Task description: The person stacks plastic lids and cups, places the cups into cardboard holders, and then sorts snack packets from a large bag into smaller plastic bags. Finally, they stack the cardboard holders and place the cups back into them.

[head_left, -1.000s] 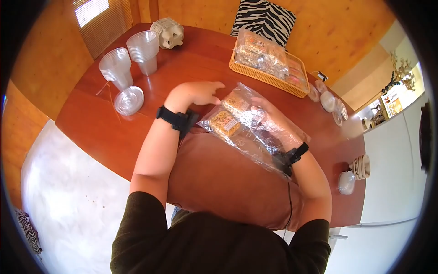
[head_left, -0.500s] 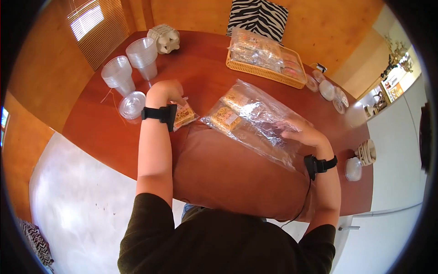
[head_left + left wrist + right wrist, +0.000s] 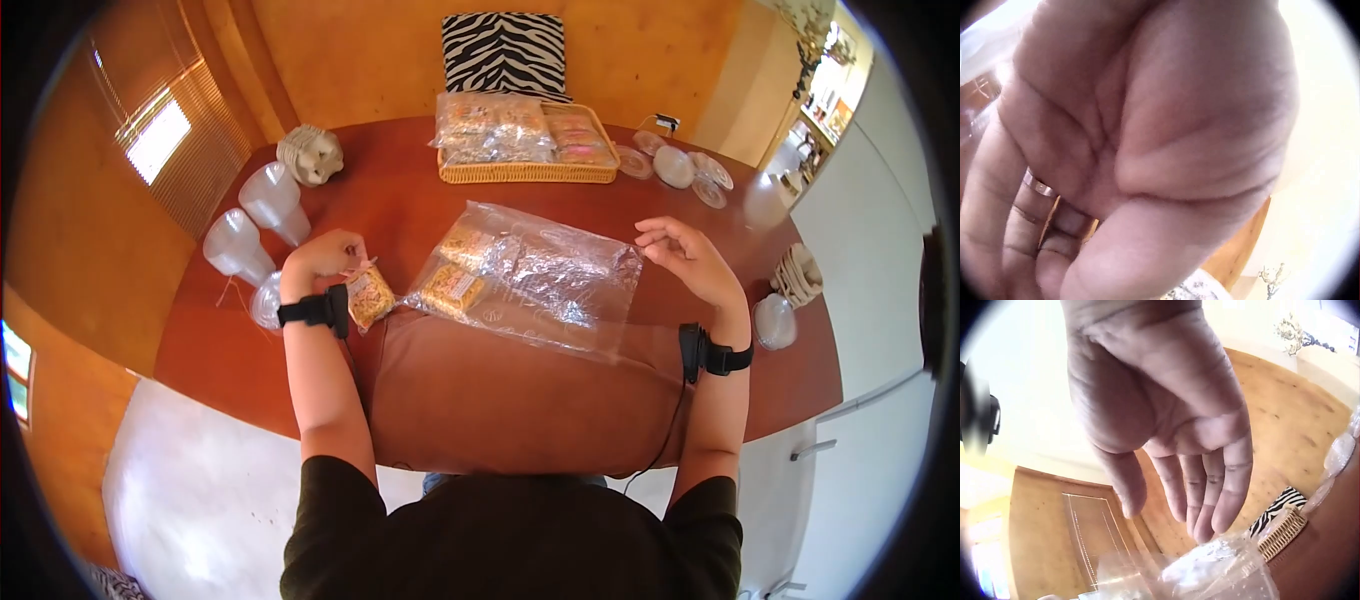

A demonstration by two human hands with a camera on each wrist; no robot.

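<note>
In the head view my left hand (image 3: 328,255) pinches the top edge of a small clear packet of yellow, crinkly food (image 3: 370,297), which hangs tilted below the fingertips. The left wrist view shows that palm close up, fingers and thumb (image 3: 1122,256) bent inward. Right of it a large clear plastic bag (image 3: 560,270) lies flat, with two similar packets (image 3: 452,288) at its left end. My right hand (image 3: 690,262) hovers by the bag's right edge, fingers loosely extended and holding nothing; the right wrist view shows its fingertips above the shiny plastic (image 3: 1210,559).
At the back stands a wicker basket (image 3: 530,174) filled with bagged packets. Stacked clear cups (image 3: 238,245), a round clear lid (image 3: 268,300) and a grey pulp carrier (image 3: 310,155) are on the left. Clear lids (image 3: 676,168) and another pulp carrier (image 3: 797,275) lie right.
The left hand has moved left, away from the bag, with one packet. The right hand has drawn out from over the bag to its right edge. The head view has tilted up and turned.
</note>
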